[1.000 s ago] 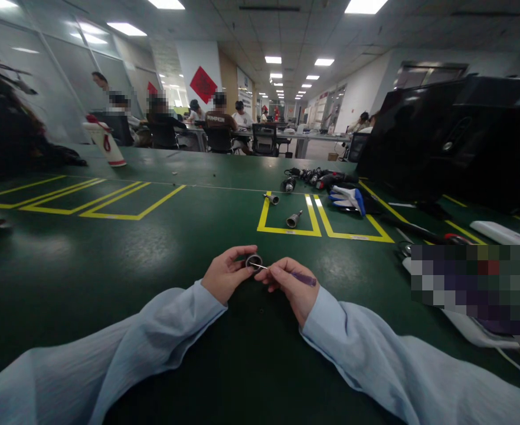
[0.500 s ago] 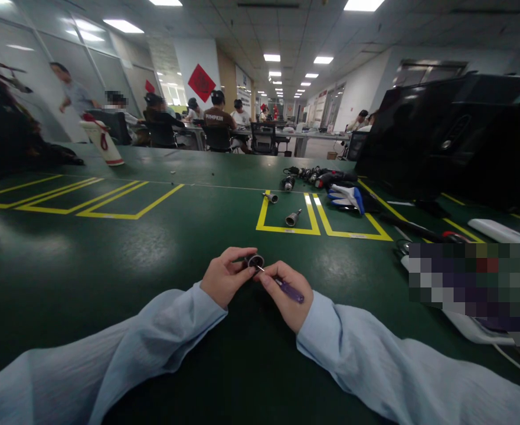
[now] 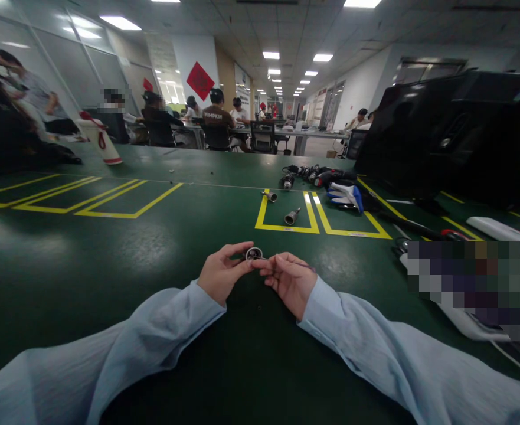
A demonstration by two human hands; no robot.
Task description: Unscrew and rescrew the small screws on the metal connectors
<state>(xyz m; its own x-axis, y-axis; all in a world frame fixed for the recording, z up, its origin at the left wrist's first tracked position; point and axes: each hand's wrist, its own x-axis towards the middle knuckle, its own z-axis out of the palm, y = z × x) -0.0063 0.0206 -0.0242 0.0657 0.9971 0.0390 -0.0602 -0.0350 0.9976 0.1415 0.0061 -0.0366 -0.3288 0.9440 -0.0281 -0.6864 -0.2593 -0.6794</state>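
Note:
My left hand point(image 3: 221, 273) pinches a small cup-shaped metal socket point(image 3: 254, 253) between thumb and fingers, with its open round end facing me. In my right hand point(image 3: 290, 282) is a thin screwdriver point(image 3: 307, 266) with a purple handle, mostly covered by the fingers. Its shaft points left to the socket's mouth; whether the tip touches the inside cannot be made out. Both hands are close together above the green table point(image 3: 162, 330). Beyond them, two similar metal sockets with narrow shanks, a nearer one point(image 3: 291, 216) and a farther one point(image 3: 270, 196), lie on their sides around a yellow-taped box.
Past the sockets lie a blue-and-white glove point(image 3: 346, 196) and a heap of dark tools and cables point(image 3: 317, 175). A black case point(image 3: 437, 136) stands at the right. A white cup point(image 3: 101, 141) is at the far left. People sit at desks behind.
My right hand has rolled over, and the screwdriver now lies flatter, its handle seen more edge-on. The left hand has barely shifted. A person at the far left has moved further left.

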